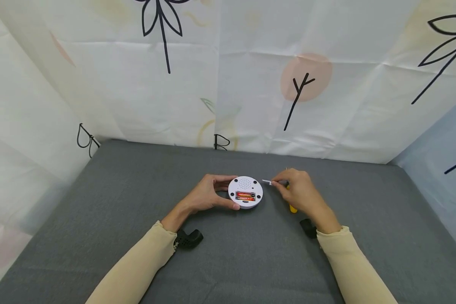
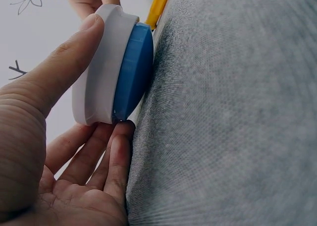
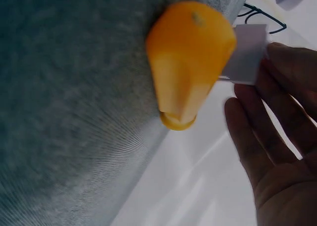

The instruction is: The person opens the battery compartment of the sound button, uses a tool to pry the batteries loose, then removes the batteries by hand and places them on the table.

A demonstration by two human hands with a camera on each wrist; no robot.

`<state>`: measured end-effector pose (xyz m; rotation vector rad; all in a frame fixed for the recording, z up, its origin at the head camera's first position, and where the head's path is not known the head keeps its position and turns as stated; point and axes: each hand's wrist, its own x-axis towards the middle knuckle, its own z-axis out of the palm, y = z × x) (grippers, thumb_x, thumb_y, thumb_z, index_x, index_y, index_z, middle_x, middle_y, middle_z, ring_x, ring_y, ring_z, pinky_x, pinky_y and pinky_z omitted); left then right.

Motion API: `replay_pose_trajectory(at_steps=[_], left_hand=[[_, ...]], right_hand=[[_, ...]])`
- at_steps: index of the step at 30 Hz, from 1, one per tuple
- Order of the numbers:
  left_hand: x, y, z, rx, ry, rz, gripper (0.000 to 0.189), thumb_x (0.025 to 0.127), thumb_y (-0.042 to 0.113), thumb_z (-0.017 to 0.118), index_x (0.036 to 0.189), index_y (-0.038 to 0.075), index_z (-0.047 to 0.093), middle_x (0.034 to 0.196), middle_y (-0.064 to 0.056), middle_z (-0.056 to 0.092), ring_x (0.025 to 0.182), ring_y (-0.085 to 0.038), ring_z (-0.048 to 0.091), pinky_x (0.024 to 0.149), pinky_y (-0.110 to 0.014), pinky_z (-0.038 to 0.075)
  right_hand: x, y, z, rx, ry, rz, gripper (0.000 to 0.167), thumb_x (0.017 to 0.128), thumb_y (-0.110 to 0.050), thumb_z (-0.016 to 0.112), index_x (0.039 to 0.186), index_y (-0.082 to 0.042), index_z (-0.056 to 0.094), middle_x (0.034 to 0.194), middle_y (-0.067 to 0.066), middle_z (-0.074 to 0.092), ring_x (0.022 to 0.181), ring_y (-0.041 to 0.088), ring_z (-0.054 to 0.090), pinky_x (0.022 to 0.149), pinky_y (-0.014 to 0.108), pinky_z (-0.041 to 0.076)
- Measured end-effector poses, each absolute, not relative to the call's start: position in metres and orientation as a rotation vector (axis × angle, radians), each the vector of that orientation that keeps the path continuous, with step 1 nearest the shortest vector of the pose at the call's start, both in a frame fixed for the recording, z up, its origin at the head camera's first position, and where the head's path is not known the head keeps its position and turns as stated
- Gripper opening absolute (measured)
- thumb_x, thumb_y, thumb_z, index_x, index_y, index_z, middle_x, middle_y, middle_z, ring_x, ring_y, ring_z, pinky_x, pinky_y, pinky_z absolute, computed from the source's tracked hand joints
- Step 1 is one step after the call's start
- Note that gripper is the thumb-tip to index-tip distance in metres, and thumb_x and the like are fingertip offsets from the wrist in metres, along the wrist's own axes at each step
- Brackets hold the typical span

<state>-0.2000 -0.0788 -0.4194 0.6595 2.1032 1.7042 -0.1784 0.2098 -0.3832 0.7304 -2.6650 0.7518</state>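
My left hand (image 1: 207, 194) grips a round white device (image 1: 245, 182) by its left side, thumb at the near edge and fingers at the far edge. Two red batteries (image 1: 245, 196) lie in the uncovered compartment on its upturned white face. The left wrist view shows a blue part (image 2: 134, 72) on the underside, close to the cloth. To the right of the device, my right hand (image 1: 299, 190) pinches a small white battery cover (image 3: 248, 52) between thumb and fingers, apart from the device. A screwdriver with a yellow handle (image 3: 190, 57) lies by the right hand, partly hidden behind it in the head view.
Grey cloth (image 1: 235, 253) covers the table. Behind it and at the sides hang white patterned sheets (image 1: 251, 97). Black wrist mounts (image 1: 190, 239) sit at both cuffs.
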Motion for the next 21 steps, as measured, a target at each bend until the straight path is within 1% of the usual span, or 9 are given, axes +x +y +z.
replay_pose_trajectory(at_steps=[3,5,8,10,12,16,21], left_hand=[[-0.2004,-0.0789,-0.4196,0.66,2.106,1.702,0.08,0.07,0.01,0.095,0.142,0.012,0.06,0.138,-0.002,0.063,0.116,-0.019,0.065,0.101,-0.037,0.05],[-0.2002,-0.0788,-0.4191,0.661,2.108,1.7,0.08,0.07,0.01,0.095,0.142,0.012,0.06,0.139,-0.002,0.062,0.116,-0.019,0.064,0.101,-0.036,0.05],[-0.2,-0.0786,-0.4182,0.657,2.11,1.698,0.08,0.07,0.011,0.095,0.143,0.011,0.06,0.139,-0.002,0.062,0.117,-0.019,0.064,0.101,-0.036,0.05],[-0.2001,-0.0788,-0.418,0.652,2.112,1.697,0.08,0.07,0.011,0.095,0.142,0.011,0.06,0.139,-0.002,0.062,0.117,-0.018,0.064,0.101,-0.036,0.05],[-0.2006,-0.0793,-0.4185,0.651,2.116,1.697,0.08,0.07,0.011,0.095,0.142,0.011,0.06,0.139,-0.002,0.062,0.117,-0.018,0.064,0.102,-0.035,0.05],[-0.2015,-0.0799,-0.42,0.656,2.12,1.696,0.08,0.07,0.011,0.095,0.142,0.011,0.061,0.138,-0.002,0.063,0.116,-0.019,0.065,0.101,-0.036,0.05],[-0.2016,-0.0798,-0.4205,0.654,2.109,1.7,0.079,0.07,0.01,0.095,0.141,0.012,0.062,0.136,-0.002,0.064,0.115,-0.019,0.065,0.1,-0.037,0.05]], right_hand=[[-0.1802,0.2086,-0.3855,0.755,-2.678,0.712,0.004,0.086,0.001,0.079,0.088,-0.002,0.081,0.085,0.008,0.076,0.084,0.027,0.07,0.088,0.051,0.055],[-0.1807,0.2083,-0.387,0.771,-2.693,0.68,0.004,0.085,0.001,0.08,0.088,-0.001,0.081,0.084,0.008,0.076,0.083,0.027,0.071,0.088,0.051,0.055],[-0.1807,0.2086,-0.3877,0.785,-2.716,0.632,0.005,0.084,0.001,0.081,0.088,0.0,0.081,0.084,0.008,0.076,0.081,0.027,0.072,0.076,0.048,0.057],[-0.1807,0.2083,-0.3875,0.795,-2.725,0.619,0.006,0.083,0.001,0.081,0.089,0.0,0.08,0.084,0.008,0.076,0.081,0.028,0.072,0.072,0.047,0.057],[-0.1809,0.2077,-0.3873,0.794,-2.727,0.61,0.006,0.083,0.001,0.081,0.089,0.001,0.08,0.083,0.009,0.076,0.08,0.028,0.072,0.071,0.047,0.057],[-0.1805,0.2072,-0.3857,0.773,-2.732,0.61,0.005,0.083,0.0,0.082,0.088,0.001,0.08,0.084,0.01,0.076,0.082,0.029,0.071,0.073,0.048,0.057],[-0.1772,0.2119,-0.3806,0.683,-2.783,0.652,0.007,0.086,-0.004,0.08,0.092,-0.001,0.082,0.09,0.011,0.076,0.09,0.032,0.071,0.081,0.051,0.055]])
